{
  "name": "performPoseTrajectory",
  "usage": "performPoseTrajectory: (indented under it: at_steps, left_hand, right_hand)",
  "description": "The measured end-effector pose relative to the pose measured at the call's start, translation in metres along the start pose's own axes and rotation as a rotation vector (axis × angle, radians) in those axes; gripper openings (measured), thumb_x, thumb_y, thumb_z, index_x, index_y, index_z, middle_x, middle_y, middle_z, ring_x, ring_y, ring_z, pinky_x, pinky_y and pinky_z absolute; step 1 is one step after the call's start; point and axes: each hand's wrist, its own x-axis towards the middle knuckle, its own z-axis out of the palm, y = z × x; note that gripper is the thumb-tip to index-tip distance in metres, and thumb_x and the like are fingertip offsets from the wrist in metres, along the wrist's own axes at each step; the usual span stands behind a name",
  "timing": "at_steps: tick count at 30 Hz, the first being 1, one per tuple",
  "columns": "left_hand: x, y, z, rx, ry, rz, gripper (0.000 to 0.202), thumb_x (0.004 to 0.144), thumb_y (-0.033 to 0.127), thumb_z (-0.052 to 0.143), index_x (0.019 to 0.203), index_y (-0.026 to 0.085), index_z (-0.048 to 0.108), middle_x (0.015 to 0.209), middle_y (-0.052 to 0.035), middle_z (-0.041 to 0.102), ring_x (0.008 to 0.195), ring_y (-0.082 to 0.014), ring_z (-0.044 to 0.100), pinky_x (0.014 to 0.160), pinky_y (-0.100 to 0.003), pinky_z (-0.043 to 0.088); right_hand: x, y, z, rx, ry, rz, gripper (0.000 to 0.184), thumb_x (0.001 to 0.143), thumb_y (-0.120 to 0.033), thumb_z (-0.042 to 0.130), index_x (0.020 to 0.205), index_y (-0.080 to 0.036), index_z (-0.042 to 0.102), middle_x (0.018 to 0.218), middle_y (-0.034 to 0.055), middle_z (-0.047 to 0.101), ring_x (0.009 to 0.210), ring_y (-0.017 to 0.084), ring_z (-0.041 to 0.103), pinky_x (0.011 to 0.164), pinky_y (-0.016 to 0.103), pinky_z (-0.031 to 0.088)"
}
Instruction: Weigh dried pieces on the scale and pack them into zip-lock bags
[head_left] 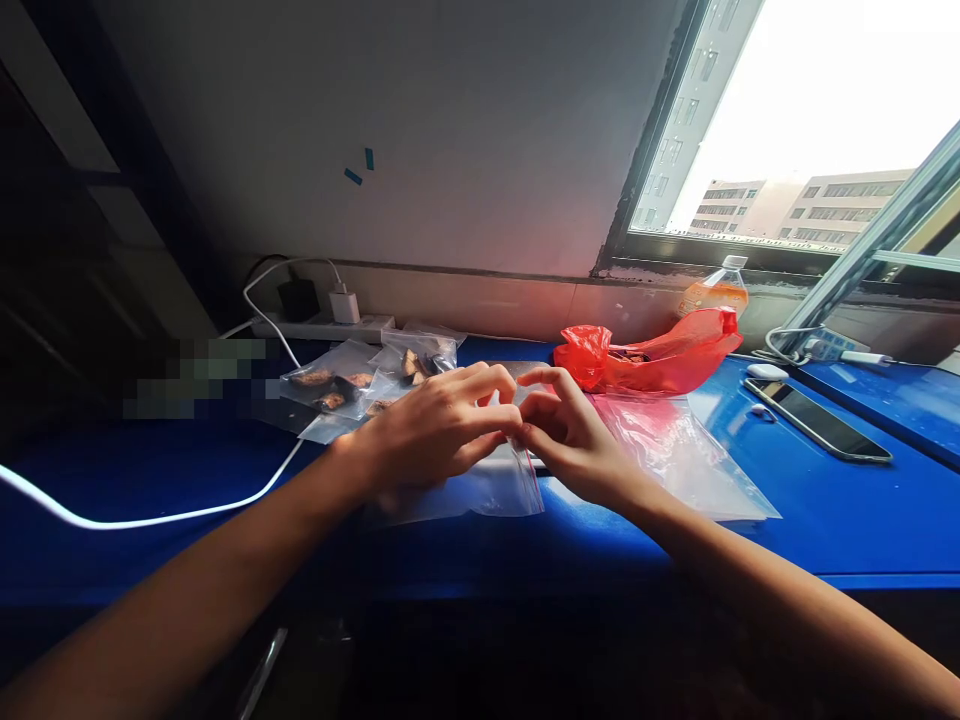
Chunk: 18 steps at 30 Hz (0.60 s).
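Observation:
Both hands meet at the open-end edge of a clear zip-lock bag (487,490) above the blue table. My left hand (442,420) pinches the bag's red-lined edge between thumb and fingers. My right hand (566,430) pinches the same edge from the other side, its index finger arched. Whether this bag holds anything is hidden by the left hand. Behind and left lie zip-lock bags (330,385) with brown, dark-edged pieces inside. A red plastic bag (660,360) with dark contents sits beyond my right hand, and a stack of flat clear bags (690,460) lies beside it.
A phone (821,420), an earbud (763,412) and its white case (767,371) lie at the right. A bottle of orange drink (720,290) stands under the window. A power strip (322,328) with a charger is by the wall; its white cable (150,523) crosses the left side.

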Motion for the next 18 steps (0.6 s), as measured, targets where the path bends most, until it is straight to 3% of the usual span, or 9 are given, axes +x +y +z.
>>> performPoseTrajectory:
  at_steps: [8,13,18]
  left_hand:
    - [0.000,-0.004,0.004,0.075,0.045,0.092,0.015,0.092,0.022,0.049,0.085,0.018,0.062,0.090,-0.0056,0.063,0.077,-0.0147,0.054,0.071,-0.029,0.049]
    - [0.001,-0.004,0.003,0.072,0.074,0.085,0.017,0.093,0.023,0.048,0.082,0.019,0.060,0.087,-0.0042,0.066,0.078,-0.0147,0.056,0.072,-0.028,0.049]
    - [0.003,-0.003,0.007,0.017,0.063,0.104,0.019,0.093,0.022,0.048,0.078,0.017,0.059,0.080,-0.0032,0.067,0.078,-0.0150,0.059,0.073,-0.029,0.050]
  right_hand:
    - [0.000,-0.007,-0.004,0.037,0.055,0.023,0.035,0.080,-0.029,0.060,0.106,-0.022,0.039,0.074,-0.0039,0.055,0.068,0.011,0.053,0.061,0.025,0.040]
    - [-0.001,-0.014,-0.008,0.008,-0.033,0.112,0.037,0.080,-0.037,0.062,0.108,-0.021,0.043,0.071,-0.0046,0.052,0.061,0.009,0.046,0.054,0.023,0.034]
    - [0.000,-0.013,-0.007,0.049,-0.072,0.132,0.039,0.076,-0.028,0.064,0.107,-0.021,0.043,0.067,-0.0070,0.048,0.058,0.008,0.042,0.053,0.021,0.032]
